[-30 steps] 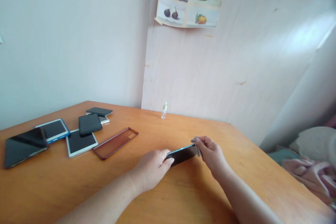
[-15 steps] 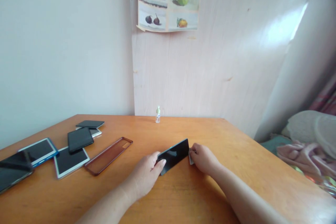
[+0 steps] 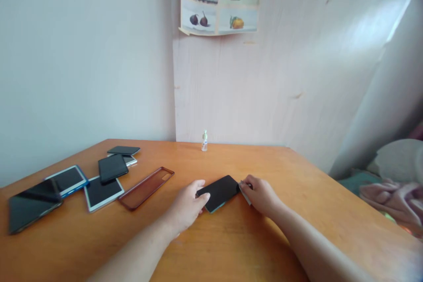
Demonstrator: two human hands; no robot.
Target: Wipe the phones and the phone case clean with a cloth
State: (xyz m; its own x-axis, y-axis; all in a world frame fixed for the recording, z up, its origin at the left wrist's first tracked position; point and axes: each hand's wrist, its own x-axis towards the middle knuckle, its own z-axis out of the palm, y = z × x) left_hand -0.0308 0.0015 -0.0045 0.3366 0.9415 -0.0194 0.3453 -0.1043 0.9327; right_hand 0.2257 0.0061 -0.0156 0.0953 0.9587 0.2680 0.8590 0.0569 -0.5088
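Note:
A black smartphone (image 3: 220,191) is gripped at its left end by my left hand (image 3: 189,202), thumb on top and fingers at the edge. It tilts slightly, screen up, just above the table. My right hand (image 3: 259,194) is closed on a small whitish cloth or wipe (image 3: 245,194) at the phone's right end. Its fingertips are at the phone's edge, and most of the cloth is hidden under them. To the left of my left hand lies a clear reddish-brown phone case (image 3: 147,188), flat on the table.
Several phones and tablets lie at the left, among them a dark tablet (image 3: 35,205), a blue-edged tablet (image 3: 68,180), a white-framed one (image 3: 103,193) and a black device (image 3: 113,168) overlapping it. A small spray bottle (image 3: 204,141) stands at the back of the wooden table (image 3: 211,251).
The phone has tipped from nearly upright to lying flatter. My right hand stays at its right end with the cloth. The whole view has shifted slightly, with things appearing further right.

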